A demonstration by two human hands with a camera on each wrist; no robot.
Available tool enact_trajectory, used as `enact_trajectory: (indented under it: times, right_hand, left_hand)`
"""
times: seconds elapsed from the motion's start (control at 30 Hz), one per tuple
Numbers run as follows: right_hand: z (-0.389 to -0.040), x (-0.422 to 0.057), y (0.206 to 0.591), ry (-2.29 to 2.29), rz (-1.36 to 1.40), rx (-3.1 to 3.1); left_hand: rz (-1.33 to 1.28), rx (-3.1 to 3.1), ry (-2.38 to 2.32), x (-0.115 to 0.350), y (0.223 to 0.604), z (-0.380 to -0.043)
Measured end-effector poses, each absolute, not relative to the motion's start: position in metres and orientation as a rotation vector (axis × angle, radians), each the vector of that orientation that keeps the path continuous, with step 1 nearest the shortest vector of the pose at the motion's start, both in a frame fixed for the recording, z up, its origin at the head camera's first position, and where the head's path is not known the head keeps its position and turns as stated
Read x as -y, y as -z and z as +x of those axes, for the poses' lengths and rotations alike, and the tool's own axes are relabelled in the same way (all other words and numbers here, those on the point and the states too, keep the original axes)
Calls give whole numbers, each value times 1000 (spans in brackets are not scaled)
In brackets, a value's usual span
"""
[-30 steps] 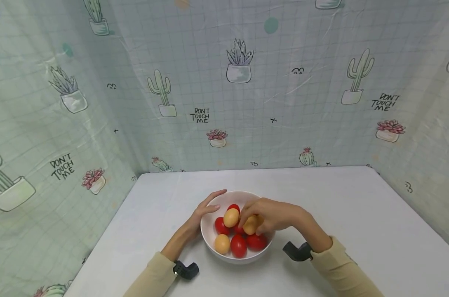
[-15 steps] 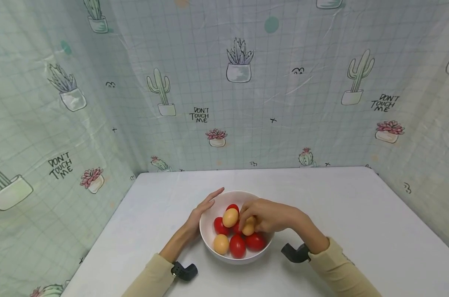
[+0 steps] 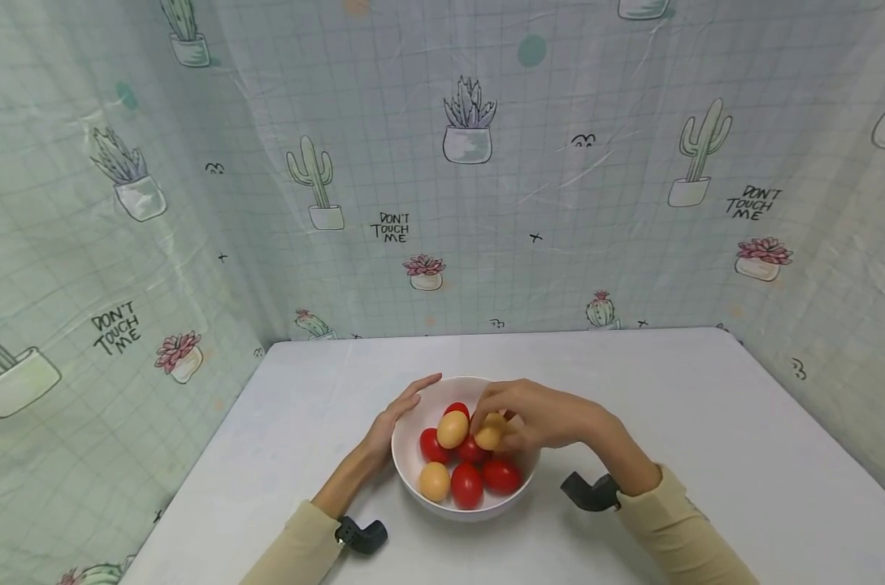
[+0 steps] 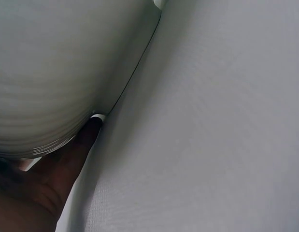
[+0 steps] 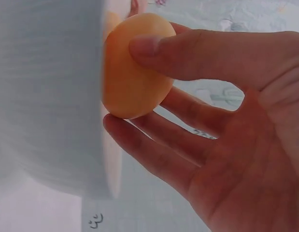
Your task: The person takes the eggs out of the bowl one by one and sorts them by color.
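Note:
A white bowl (image 3: pixel 471 515) holds several red, oval, tomato-like things (image 3: pixel 467 486) and orange-tan eggs (image 3: pixel 434 482). Over the bowl's right side, my right hand (image 3: pixel 537 416) pinches an egg (image 3: pixel 490 432) between thumb and fingers. The right wrist view shows that egg (image 5: pixel 132 82) just above the rim, with the thumb across its near side. My left hand (image 3: pixel 392 426) rests along the bowl's left side, fingers extended, thumb at the rim. In the left wrist view, the left hand (image 4: pixel 50 186) lies against the bowl's outer wall (image 4: pixel 52 72); some fingers are hidden behind it.
The bowl stands on a white table (image 3: pixel 618 390). Behind and on both sides hangs a pale curtain (image 3: pixel 383 97) printed with cacti. Black wrist cameras (image 3: pixel 591 492) sit on both forearms, close to the tabletop.
My right hand has lifted the egg slightly from among the red things. The left thumb has drawn back from inside the bowl to its rim, while the bowl has barely shifted.

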State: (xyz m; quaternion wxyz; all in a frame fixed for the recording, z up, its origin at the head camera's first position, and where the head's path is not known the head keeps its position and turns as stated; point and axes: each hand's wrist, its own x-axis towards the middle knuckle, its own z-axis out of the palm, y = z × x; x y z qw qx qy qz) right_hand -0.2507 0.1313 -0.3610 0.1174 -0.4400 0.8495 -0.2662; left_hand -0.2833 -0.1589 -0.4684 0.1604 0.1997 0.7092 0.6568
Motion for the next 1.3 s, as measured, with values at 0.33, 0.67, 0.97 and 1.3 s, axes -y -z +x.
enact_trajectory:
  times: [0.33, 0.67, 0.97, 1.3]
  right_hand:
    - [-253, -152, 346, 902, -1278, -2516]
    - [-268, -186, 345, 1022, -1151, -2617]
    - [-289, -213, 358, 1107, -957, -2725]
    - [-319, -228, 399, 1354, -752, -2684]
  left_hand:
    - [617, -2034, -1869, 159, 469, -284]
    - [590, -2057, -1867, 158, 470, -285]
    - [612, -2055, -1866, 159, 469, -285]
    - [574, -2082, -1863, 157, 469, -284]
